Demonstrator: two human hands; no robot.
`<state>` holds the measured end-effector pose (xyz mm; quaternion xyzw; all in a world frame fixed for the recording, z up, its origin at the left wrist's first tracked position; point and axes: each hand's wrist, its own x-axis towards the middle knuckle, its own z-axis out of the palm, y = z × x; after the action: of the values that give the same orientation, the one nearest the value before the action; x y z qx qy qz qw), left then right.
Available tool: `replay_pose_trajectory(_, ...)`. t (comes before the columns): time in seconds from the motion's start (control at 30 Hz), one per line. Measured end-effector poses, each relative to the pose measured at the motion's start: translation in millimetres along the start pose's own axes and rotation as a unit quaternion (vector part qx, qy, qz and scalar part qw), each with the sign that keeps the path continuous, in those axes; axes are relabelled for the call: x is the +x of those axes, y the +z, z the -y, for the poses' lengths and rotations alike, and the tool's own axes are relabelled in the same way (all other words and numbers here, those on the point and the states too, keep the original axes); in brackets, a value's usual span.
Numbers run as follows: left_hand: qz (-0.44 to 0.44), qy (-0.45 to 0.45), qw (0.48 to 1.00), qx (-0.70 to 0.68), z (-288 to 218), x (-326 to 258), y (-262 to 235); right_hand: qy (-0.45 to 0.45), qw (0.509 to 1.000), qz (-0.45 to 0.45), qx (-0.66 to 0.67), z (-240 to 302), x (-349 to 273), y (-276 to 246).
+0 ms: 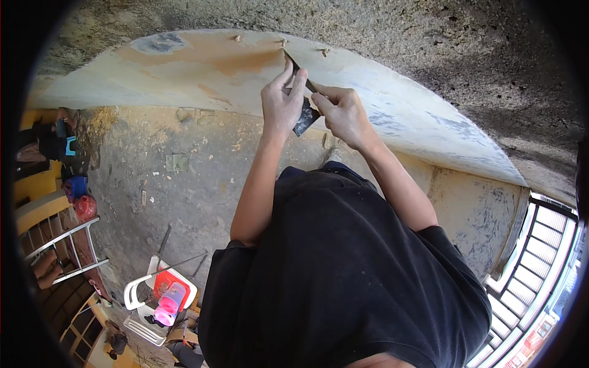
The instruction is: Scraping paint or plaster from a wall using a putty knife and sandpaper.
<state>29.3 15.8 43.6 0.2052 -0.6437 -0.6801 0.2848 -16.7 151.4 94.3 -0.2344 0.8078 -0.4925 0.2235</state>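
Apparently pinched in the right hand (345,116), a thin dark blade (298,64) slants near the pale wall (362,80), left hand (281,110) alongside (whether its fingers grip the dark plate (305,119), I cannot tell); a slackened pinch could nick them.

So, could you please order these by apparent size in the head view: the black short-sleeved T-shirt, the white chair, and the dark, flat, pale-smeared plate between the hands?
1. Black short-sleeved T-shirt
2. White chair
3. Dark, flat, pale-smeared plate, judged by its visible part
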Motion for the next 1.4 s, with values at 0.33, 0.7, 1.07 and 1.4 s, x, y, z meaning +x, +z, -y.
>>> replay_pose_trajectory(0.33, 0.007, 0.016, 0.997, 0.070, -4, -1, -2, 0.005, 1.000, 0.008, -0.024, 12, 3, -5)
replay_pose_trajectory(0.7, 0.012, 0.011, 0.994, 0.109, -14, 9, -10, 0.058, 0.998, 0.009, 0.015, 19, 5, -2)
replay_pose_trajectory(1.07, 0.032, -0.008, 0.995, 0.098, -16, 2, -10, 0.041, 0.998, -0.006, 0.056, 11, -7, 4)
replay_pose_trajectory(1.4, -0.008, 0.024, 0.993, 0.113, -13, 11, -16, 0.005, 1.000, 0.022, 0.021, 17, 9, 2)
